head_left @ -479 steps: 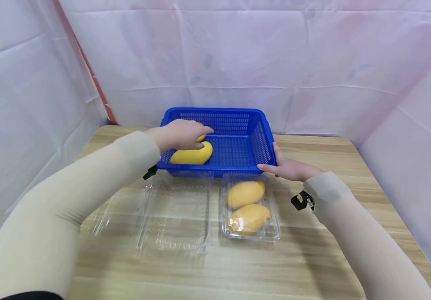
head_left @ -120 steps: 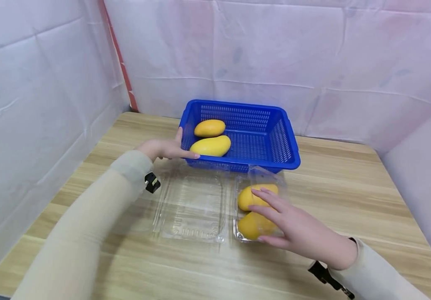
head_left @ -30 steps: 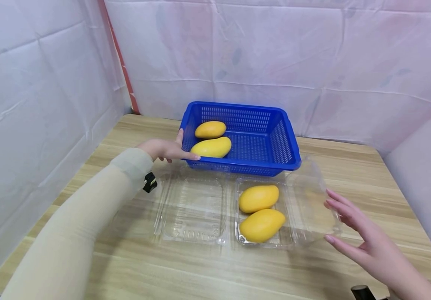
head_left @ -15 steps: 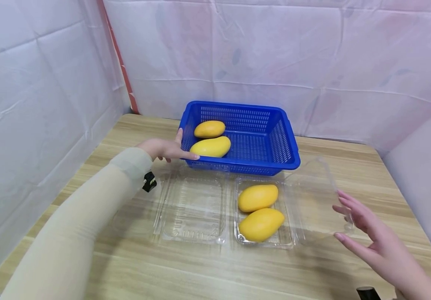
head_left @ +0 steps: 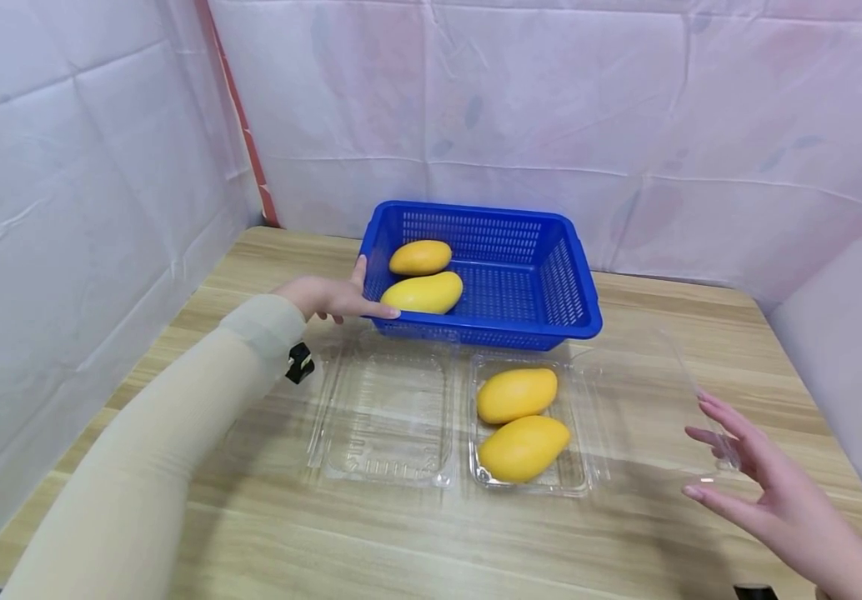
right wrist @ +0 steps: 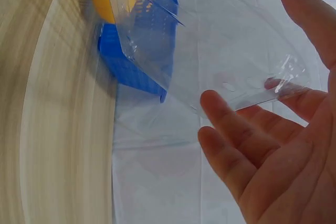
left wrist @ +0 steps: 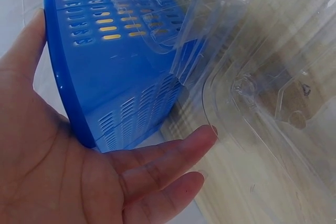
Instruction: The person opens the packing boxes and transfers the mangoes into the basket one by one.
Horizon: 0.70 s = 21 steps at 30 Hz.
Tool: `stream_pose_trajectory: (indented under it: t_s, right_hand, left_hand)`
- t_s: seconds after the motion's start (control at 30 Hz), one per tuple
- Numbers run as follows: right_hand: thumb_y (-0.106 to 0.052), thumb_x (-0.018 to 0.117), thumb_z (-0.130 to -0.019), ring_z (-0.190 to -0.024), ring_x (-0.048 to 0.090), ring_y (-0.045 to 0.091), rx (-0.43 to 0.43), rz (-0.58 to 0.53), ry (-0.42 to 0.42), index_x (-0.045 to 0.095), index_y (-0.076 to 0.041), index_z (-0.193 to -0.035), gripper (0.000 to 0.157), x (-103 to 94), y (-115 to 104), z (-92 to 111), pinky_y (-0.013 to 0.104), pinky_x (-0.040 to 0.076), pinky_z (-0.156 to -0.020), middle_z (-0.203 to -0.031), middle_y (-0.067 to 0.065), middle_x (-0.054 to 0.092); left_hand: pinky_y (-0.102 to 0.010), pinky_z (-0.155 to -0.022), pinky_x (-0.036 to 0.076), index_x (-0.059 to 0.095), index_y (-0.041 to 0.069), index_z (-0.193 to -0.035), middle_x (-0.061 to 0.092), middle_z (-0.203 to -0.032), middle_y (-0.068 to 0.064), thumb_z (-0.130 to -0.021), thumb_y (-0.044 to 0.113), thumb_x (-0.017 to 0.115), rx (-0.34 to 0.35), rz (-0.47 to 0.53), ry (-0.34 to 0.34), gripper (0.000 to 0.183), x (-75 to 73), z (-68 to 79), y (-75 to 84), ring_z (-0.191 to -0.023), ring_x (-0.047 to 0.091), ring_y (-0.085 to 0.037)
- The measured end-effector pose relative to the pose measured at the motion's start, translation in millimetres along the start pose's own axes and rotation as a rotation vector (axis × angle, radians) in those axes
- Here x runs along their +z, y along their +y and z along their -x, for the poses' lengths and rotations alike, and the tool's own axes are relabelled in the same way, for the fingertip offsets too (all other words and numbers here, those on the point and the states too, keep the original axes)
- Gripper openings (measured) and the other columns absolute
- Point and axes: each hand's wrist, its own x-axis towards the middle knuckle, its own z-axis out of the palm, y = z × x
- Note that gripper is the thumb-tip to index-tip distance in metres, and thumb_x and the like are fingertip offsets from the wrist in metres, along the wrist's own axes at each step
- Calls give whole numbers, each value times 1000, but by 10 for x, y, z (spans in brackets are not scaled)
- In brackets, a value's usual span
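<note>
My left hand point(head_left: 329, 297) rests at the front left corner of a blue basket point(head_left: 487, 328), one digit along the front rim and another on the left side. In the left wrist view its remaining fingers point(left wrist: 157, 174) reach out loosely below the basket. My right hand point(head_left: 772, 496) is spread at the outer edge of a clear plastic lid point(head_left: 644, 408), which leans out to the right. The right wrist view has the fingers point(right wrist: 231, 124) under the lid's edge and the thumb apart. Two mangoes, one behind point(head_left: 517, 396) and one in front point(head_left: 524, 450), lie in the lid's container point(head_left: 579, 479).
A second clear container point(head_left: 389, 421) lies unfolded left of the filled one, its lid flat toward the left arm. Inside the basket, at its left, sit two more mangoes, a rear one point(head_left: 420, 258) and a front one point(head_left: 422, 293). White cloth point(head_left: 536, 100) hangs behind the wooden table point(head_left: 371, 542).
The lid, closed over the mangoes earlier, has swung open and lower to the right, along with my right hand. My left hand, once over the basket's mangoes, has stayed at the corner lately.
</note>
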Motion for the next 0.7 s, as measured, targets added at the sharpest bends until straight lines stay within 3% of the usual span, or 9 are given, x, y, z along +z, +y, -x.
stream_pose_trajectory:
  t_s: [0.23, 0.43, 0.6, 0.7]
  right_hand:
    - [19, 80, -49, -109, 50, -10, -20, 0, 32, 39, 6, -137, 97, 26, 191, 114, 2, 33, -86, -145, -7, 33]
    - [5, 82, -61, -94, 51, -18, 110, 115, 35, 45, -6, -137, 86, 48, 309, 207, 0, 35, -74, -135, -28, 33]
    - [-4, 80, -69, -74, 58, -9, 229, 159, -12, 42, -2, -139, 79, 73, 326, 244, 3, 38, -63, -100, -24, 62]
    - [-5, 80, -69, -68, 58, -7, 267, 157, -17, 45, 4, -134, 74, 101, 331, 247, 4, 38, -60, -76, -16, 66]
  left_hand:
    - [-52, -99, 34, -41, 21, -134, -19, -153, -13, -74, 74, 53, 1, 9, -7, 124, 2, 23, 10, -118, 47, -36]
    - [-52, -98, 34, -42, 20, -134, -19, -153, -14, -73, 75, 53, 8, 8, -8, 125, 0, 19, 15, -118, 46, -37]
    - [-52, -98, 34, -42, 21, -133, -18, -153, -12, -73, 75, 53, 0, 7, -7, 124, 0, 2, 6, -118, 47, -35]
    - [-52, -98, 34, -42, 21, -133, -20, -153, -12, -73, 75, 53, 5, 11, -4, 124, -4, 6, 8, -118, 47, -35]
